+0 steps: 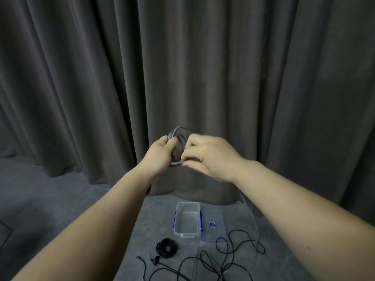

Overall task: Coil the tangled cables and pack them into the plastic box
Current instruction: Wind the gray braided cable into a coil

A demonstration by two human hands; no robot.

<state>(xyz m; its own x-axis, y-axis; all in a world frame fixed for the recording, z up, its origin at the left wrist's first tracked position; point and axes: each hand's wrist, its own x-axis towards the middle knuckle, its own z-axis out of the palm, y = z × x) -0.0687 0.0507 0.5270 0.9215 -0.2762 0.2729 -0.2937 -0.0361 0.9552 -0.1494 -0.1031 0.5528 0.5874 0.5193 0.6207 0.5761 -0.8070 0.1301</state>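
Raised in front of the curtain, a grey cable coil (pixel 180 136) is held between both hands. My left hand (pixel 160 155) grips its left side with curled fingers. My right hand (pixel 209 157) pinches the lower loops near the coil's bottom. Below on the table stands the clear plastic box (pixel 187 220) with blue clips, open and holding nothing. Its clear lid (pixel 213 225) lies flat to the right. A black coiled cable (pixel 166 248) lies in front of the box. Loose black cables (pixel 225 258) sprawl tangled at the front right.
A grey cloth covers the table (pixel 154 220). Dark curtains (pixel 182 67) hang close behind it. A small black clip-like connector (pixel 155 260) on a thin lead lies at the front, left of the tangle.
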